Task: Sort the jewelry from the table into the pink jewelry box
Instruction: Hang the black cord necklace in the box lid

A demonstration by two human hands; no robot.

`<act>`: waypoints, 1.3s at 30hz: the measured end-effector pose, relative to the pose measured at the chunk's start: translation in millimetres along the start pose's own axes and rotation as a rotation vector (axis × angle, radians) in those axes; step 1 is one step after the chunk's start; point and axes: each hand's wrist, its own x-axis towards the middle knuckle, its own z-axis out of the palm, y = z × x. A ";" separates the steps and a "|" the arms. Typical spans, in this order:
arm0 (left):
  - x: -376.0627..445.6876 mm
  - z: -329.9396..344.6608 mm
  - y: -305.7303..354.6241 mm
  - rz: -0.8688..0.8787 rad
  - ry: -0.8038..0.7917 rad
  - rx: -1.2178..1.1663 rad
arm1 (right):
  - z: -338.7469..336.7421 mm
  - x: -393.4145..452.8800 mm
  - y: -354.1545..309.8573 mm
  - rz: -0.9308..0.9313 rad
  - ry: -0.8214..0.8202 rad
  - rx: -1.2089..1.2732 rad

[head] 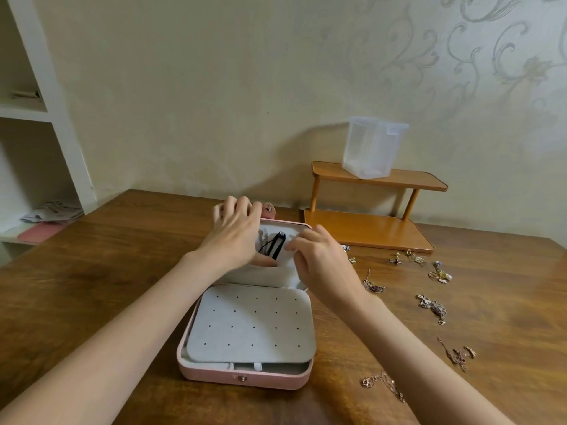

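From the head view, I have the pink jewelry box [245, 377] open in front of me on the wooden surface [92, 271], its lid [270, 273] standing up at the far side and a grey perforated earring pad [251, 326] lying over the base. My left hand [236, 234] grips the top edge of the lid, fingers curled over it beside the snap tab [269, 210], steadying it. My right hand [322, 259] sits at the lid's inner face with fingertips drawn narrow together; whether they pinch a chain I cannot tell, since nothing shows clearly between them. A black cord [274, 245] hangs against the lid lining between my two hands.

Most of the jewelry is not yet sorted. It lies scattered on the surface to the right of the box: a pendant necklace [372, 285] just beside my right wrist, a chunky bracelet [431, 306] farther out, small earrings and rings [440, 274] near the orange two-tier stand [368, 228], and two chains [383, 384] toward the near edge. A clear plastic container [372, 147] stands on the stand's top shelf.

I judge this an early step: settling a necklace onto the lid's hooks. Next I would need fine fingertip work to seat it, then a reach right for the nearest pendant.
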 end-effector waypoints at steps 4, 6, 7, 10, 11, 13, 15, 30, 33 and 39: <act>1.9 -3.7 -1.7 0.033 -0.013 -0.032 | 4.2 14.7 1.7 -0.159 -0.123 -0.025; 2.9 -8.3 -5.6 0.044 -0.081 -0.107 | 9.5 15.5 -0.2 -0.172 -0.135 -0.046; 2.9 -11.0 -8.4 0.054 -0.112 -0.149 | 11.5 15.0 -0.8 -0.174 -0.129 -0.053; 2.7 -17.3 -14.2 0.049 -0.187 -0.222 | 12.4 13.9 1.9 -0.192 -0.117 -0.009; 3.0 -18.1 -14.9 0.041 -0.197 -0.237 | 12.6 14.0 4.2 -0.202 -0.121 0.000; 3.8 -17.3 -15.3 0.028 -0.196 -0.245 | 12.7 13.0 7.6 -0.225 -0.148 0.002; 4.7 -14.0 -14.8 0.026 -0.173 -0.226 | 13.0 9.9 10.6 -0.244 -0.170 0.003; 14.3 3.1 -7.6 -0.032 -0.047 -0.203 | 29.9 6.8 -7.2 -0.114 -0.118 0.021; 14.5 5.7 -9.6 -0.093 -0.008 -0.189 | 36.2 3.7 -8.2 -0.128 -0.102 -0.035; 16.7 9.2 -12.8 -0.143 0.010 -0.187 | 37.0 9.0 -7.8 -0.169 -0.130 -0.037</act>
